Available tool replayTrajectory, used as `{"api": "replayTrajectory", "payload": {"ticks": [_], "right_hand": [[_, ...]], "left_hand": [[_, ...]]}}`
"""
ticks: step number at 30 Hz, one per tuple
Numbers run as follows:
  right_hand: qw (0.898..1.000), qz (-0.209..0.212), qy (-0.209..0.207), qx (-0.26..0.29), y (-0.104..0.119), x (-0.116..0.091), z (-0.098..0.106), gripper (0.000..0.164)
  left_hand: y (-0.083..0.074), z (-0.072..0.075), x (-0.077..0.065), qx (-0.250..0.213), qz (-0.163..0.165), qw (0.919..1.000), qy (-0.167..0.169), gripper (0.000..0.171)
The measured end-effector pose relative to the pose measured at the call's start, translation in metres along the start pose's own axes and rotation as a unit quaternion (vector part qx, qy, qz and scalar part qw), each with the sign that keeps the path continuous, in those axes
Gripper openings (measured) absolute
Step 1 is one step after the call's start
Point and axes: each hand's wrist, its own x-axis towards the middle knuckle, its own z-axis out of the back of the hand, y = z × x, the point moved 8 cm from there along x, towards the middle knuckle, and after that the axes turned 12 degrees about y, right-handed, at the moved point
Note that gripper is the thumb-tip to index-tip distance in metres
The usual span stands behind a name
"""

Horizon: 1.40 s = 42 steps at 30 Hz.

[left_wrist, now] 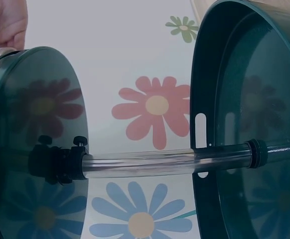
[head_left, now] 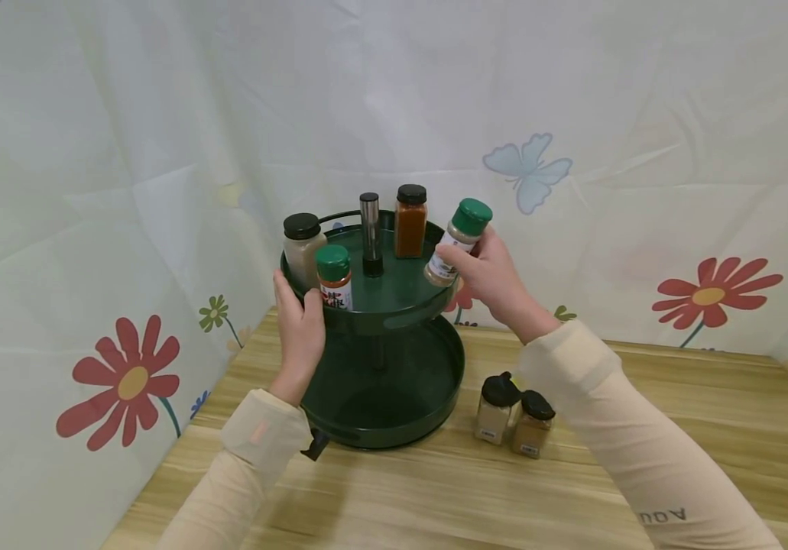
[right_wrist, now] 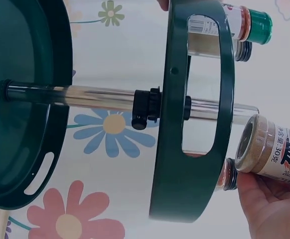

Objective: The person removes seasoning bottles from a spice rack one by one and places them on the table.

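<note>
My right hand (head_left: 497, 279) grips a green-capped spice jar (head_left: 445, 263), tilted over the right side of the upper tier of a dark green two-tier rack (head_left: 394, 312). In the right wrist view the jar's clear base (right_wrist: 245, 144) points toward the rack, near the rim. My left hand (head_left: 299, 332) rests against the outer left rim of the upper tier, fingers extended. Beside it on that tier stand a black-capped jar of pale contents (head_left: 303, 244) and a green-capped jar of red spice (head_left: 335, 279). A black-capped jar of reddish-orange powder (head_left: 410, 225) stands at the back.
A metal post (head_left: 370, 229) rises through the upper tier. The lower tray (head_left: 380, 435) sits on the wooden table (head_left: 435, 504). Two black-lidded spice jars, one pale (head_left: 493, 416) and one brown (head_left: 533, 431), stand right of the rack. A flowered curtain (head_left: 641, 153) hangs behind.
</note>
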Motion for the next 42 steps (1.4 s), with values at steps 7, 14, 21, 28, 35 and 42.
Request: {"api": "replayTrajectory", "payload": {"ticks": [7,14,21,28,35,42], "right_hand": [[1.0,-0.007,-0.002,-0.003,-0.003,-0.009,0.011,0.044],[1.0,-0.006,0.005,-0.023,-0.008,-0.018,0.022,0.041],[0.999,-0.017,0.012,-0.04,-0.018,-0.026,0.029,0.042],[0.998,-0.033,0.02,-0.057,-0.029,-0.031,0.033,0.041],[0.996,-0.059,0.034,-0.06,-0.042,-0.04,0.036,0.043],[0.993,-0.075,0.039,-0.076,-0.054,-0.048,0.041,0.046]], "left_hand": [[0.0,0.0,0.0,-0.003,0.001,1.0,0.002,0.068],[-0.001,0.0,0.0,-0.003,-0.006,1.0,-0.004,0.068],[0.001,0.0,0.001,-0.003,-0.005,1.0,-0.005,0.068],[0.001,0.001,0.001,-0.007,-0.006,0.9999,-0.008,0.068],[0.001,0.001,0.001,-0.005,-0.004,1.0,-0.004,0.068],[0.0,0.0,0.001,-0.004,-0.004,1.0,-0.003,0.068]]}}
